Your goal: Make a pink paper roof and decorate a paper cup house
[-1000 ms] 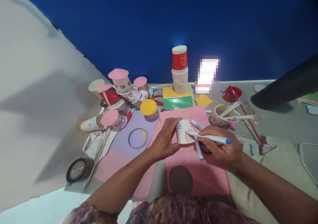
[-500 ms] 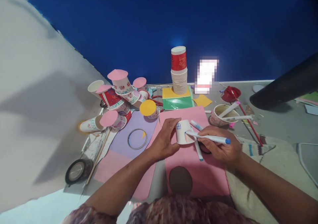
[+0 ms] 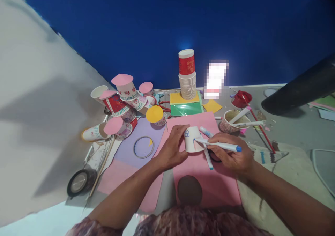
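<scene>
My left hand (image 3: pixel 174 146) grips a white paper cup (image 3: pixel 190 143) from its left side, the cup upside down over pink paper (image 3: pixel 209 190). A small blue window is drawn near its upper left. In my right hand (image 3: pixel 231 155) is a white marker (image 3: pixel 221 145) with a blue end, its tip touching the cup's side by a short blue line. A pinkish patch shows beside that line. Behind the cup lies a capped marker (image 3: pixel 206 132), and another marker with a teal end (image 3: pixel 209 161) lies between the cup and my right hand.
Decorated cups with pink paper cones (image 3: pixel 122 79) are piled at the left. A tape ring (image 3: pixel 143 147) lies on purple paper. A stack of paper cups (image 3: pixel 187 86) stands at the back. Right of my hands are a cup with markers (image 3: pixel 230 125) and a cloth (image 3: pixel 277 183).
The blue line under the marker tip has grown slightly on the cup. Both hands keep their grip, and the whole view has shifted a little.
</scene>
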Action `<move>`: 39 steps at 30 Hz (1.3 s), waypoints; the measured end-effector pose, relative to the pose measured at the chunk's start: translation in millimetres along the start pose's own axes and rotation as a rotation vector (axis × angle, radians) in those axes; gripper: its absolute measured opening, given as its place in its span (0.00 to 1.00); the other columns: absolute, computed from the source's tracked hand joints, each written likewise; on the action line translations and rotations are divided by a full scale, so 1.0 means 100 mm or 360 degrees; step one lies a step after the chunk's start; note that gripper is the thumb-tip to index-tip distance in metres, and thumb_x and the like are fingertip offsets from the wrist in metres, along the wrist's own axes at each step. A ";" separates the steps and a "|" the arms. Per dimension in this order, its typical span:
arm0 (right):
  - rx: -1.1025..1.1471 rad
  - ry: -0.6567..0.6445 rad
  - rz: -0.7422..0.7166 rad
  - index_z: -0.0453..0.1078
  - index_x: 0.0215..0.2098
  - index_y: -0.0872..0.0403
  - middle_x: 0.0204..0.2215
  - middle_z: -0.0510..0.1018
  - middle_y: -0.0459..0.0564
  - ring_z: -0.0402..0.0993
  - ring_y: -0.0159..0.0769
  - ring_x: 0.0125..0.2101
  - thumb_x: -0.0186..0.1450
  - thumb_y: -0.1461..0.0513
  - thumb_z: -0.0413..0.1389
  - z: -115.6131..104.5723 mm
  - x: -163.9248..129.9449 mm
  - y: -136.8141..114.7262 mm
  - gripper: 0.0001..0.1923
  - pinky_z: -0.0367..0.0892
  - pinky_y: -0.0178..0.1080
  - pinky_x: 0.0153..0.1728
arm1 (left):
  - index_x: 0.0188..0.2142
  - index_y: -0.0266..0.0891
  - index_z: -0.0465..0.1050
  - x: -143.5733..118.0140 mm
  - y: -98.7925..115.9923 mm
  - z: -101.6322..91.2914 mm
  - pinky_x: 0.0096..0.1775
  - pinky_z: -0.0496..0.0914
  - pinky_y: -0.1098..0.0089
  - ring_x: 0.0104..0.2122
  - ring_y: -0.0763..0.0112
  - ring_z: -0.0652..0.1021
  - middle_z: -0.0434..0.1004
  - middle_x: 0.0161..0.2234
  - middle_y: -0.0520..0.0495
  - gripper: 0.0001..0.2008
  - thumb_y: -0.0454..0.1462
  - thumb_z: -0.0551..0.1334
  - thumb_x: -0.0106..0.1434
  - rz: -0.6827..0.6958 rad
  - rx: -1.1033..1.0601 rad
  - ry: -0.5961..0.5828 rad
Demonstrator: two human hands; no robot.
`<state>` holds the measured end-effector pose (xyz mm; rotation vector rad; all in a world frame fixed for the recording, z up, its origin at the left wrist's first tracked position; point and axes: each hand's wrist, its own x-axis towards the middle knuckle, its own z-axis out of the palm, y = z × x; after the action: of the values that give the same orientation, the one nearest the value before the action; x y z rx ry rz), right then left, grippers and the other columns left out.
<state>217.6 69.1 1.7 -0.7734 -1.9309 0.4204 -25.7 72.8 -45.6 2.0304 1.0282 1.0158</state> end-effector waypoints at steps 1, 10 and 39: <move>0.0001 -0.0009 0.0003 0.78 0.41 0.51 0.32 0.87 0.50 0.85 0.38 0.29 0.73 0.65 0.58 0.00 0.00 0.00 0.06 0.79 0.37 0.34 | 0.70 0.49 0.59 0.00 0.00 0.00 0.64 0.71 0.50 0.63 0.51 0.71 0.67 0.62 0.39 0.45 0.25 0.69 0.55 -0.0002 -0.0001 0.0005; -0.0128 0.0056 0.0009 0.78 0.40 0.51 0.31 0.87 0.49 0.85 0.38 0.29 0.73 0.65 0.59 -0.01 -0.02 0.02 0.06 0.78 0.37 0.33 | 0.69 0.49 0.60 0.00 -0.03 0.00 0.64 0.71 0.50 0.63 0.52 0.71 0.67 0.63 0.39 0.43 0.26 0.69 0.57 0.0022 -0.0030 0.0015; -0.0127 0.0097 0.0113 0.78 0.38 0.50 0.29 0.86 0.49 0.85 0.40 0.27 0.70 0.67 0.58 -0.08 0.02 -0.01 0.08 0.79 0.38 0.29 | 0.68 0.47 0.61 -0.01 -0.03 0.00 0.66 0.71 0.49 0.65 0.51 0.72 0.68 0.65 0.37 0.40 0.28 0.69 0.59 -0.0079 -0.0083 0.0024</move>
<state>224.0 69.2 7.8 -0.8987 -1.8771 0.3604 -27.1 73.0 -48.4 1.9490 1.0440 1.0231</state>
